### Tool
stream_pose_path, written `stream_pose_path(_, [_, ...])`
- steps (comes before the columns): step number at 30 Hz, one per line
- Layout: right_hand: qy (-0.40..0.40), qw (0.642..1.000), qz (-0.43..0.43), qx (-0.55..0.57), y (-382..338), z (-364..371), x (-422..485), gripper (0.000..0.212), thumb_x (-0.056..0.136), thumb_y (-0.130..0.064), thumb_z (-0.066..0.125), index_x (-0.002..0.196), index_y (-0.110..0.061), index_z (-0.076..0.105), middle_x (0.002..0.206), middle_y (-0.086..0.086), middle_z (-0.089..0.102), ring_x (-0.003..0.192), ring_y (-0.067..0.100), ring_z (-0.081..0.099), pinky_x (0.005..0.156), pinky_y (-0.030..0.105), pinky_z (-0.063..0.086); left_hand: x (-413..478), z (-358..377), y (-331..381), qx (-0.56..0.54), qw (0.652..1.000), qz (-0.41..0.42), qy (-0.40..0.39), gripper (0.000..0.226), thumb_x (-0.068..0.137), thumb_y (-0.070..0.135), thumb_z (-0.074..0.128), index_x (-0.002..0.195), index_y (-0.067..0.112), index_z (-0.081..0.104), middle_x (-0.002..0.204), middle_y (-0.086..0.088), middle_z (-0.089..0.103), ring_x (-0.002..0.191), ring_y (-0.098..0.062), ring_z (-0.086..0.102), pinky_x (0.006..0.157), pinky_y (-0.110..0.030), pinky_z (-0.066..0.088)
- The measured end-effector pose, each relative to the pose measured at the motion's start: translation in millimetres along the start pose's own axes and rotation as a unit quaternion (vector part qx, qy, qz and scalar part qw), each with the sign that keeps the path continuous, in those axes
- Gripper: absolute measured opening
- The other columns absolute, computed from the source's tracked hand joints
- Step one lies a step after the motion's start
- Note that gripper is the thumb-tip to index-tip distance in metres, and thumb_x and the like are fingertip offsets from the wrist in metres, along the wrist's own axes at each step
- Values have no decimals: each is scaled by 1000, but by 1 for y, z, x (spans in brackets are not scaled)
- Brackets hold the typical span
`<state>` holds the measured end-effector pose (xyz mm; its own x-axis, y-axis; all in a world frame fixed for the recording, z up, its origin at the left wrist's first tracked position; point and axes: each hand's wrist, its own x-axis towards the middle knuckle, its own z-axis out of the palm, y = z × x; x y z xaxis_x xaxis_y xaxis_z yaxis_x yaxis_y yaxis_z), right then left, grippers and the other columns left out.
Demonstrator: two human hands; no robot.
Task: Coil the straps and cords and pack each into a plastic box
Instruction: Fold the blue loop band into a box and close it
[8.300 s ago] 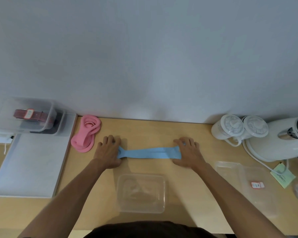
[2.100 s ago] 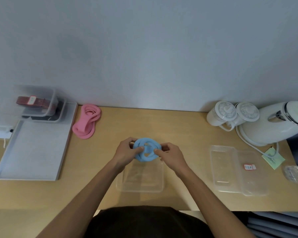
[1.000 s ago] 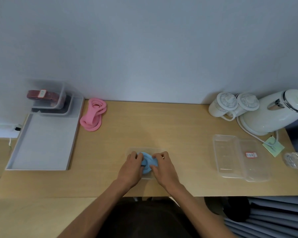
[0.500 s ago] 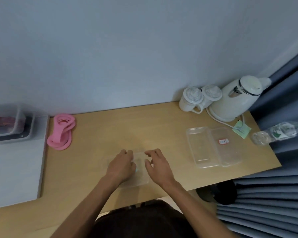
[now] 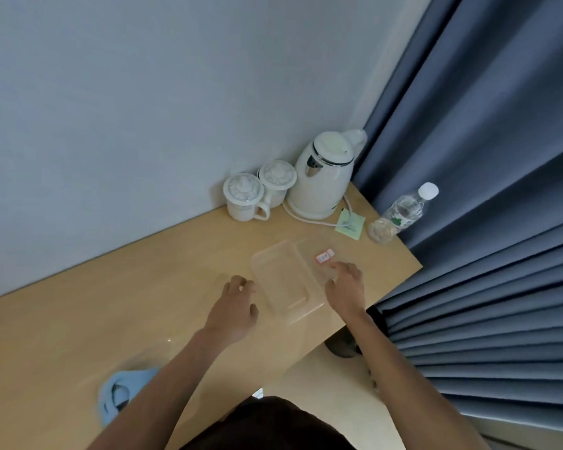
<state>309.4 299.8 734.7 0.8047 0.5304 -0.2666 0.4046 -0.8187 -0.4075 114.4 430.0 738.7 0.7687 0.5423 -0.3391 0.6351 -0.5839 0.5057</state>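
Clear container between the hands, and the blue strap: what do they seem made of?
Clear container: thin transparent plastic, glossy; the tabletop shows through it and its rims catch light. Blue strap: probably soft matte fabric or elastic; it lies in limp loops without shine, though blur hides any weave.

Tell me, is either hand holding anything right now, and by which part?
Left hand holds nothing, beside the clear box. Right hand curls at its right rim; grip unclear.

Nothing legible from here: the sticker (image 5: pixel 325 255) on the box (image 5: pixel 306 248), the note (image 5: pixel 350 226) and the bottle label (image 5: pixel 403 219) are too small.
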Motion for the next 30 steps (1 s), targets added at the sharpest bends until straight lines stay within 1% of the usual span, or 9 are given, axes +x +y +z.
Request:
stream_pose_path(2, [-43,998,19,-37,12,-4,11,53,88,-20,55,138,-20,39,150,8,22,137,29,21,110,39,25,10,3,13,52,998,35,-1,39,89,15,47,127,12,46,136,-6,32,125,-25,34,94,-35,44])
stream_pose_path(4, [-87,993,32,-70,19,-3,19,64,84,-37,61,140,-26,32,155,10,4,142,31,4,113,43,17,17,6,22,100,993,55,-13,38,89,18,46,127,13,46,139,-5,30,124,-26,33,93,-35,44])
stream_pose_path(6, [-116,987,41,-101,24,2,24,77,76,-49,68,139,-30,28,154,14,-3,142,34,-3,114,47,14,20,9,27,137,989,55,-32,39,91,20,44,130,13,45,143,-4,27,127,-27,30,96,-36,41])
stream_pose_path(9, [-109,988,29,-106,27,9,25,81,66,-52,75,129,-32,28,146,13,9,138,33,6,110,48,20,23,10,27,169,983,44,-48,41,91,21,43,131,14,43,146,-4,24,131,-27,26,99,-36,37])
stream_pose_path(12, [-80,991,15,-104,26,9,24,82,65,-50,76,130,-30,31,141,11,18,136,31,11,108,43,21,24,10,24,174,983,31,-57,39,91,21,42,129,13,44,146,-5,23,132,-27,25,99,-35,36])
stream_pose_path(15, [-37,996,11,-75,22,9,20,78,66,-47,76,129,-26,33,142,10,19,136,29,15,109,40,19,24,8,24,167,984,18,-62,38,92,21,41,129,12,43,144,-6,23,132,-27,24,100,-34,35])
stream_pose_path(22, [-3,999,26,-43,20,1,14,90,65,-48,75,135,-24,25,143,13,14,135,33,16,113,41,19,25,7,28,140,989,23,-45,41,91,19,42,131,13,43,143,-5,25,130,-25,27,99,-33,36])
stream_pose_path(27, [29,999,-20,-29,13,-13,8,93,64,-45,76,139,-25,24,146,13,14,134,34,18,112,43,21,22,0,28,108,994,28,9,47,89,16,46,135,14,38,142,-3,28,129,-24,29,97,-32,35])
stream_pose_path(30, [5,994,-106,-38,-4,-15,-5,98,64,-48,75,143,-28,20,148,10,11,136,29,15,113,39,20,19,-12,25,81,993,42,77,61,85,12,51,142,15,29,143,-5,27,130,-24,31,98,-32,38])
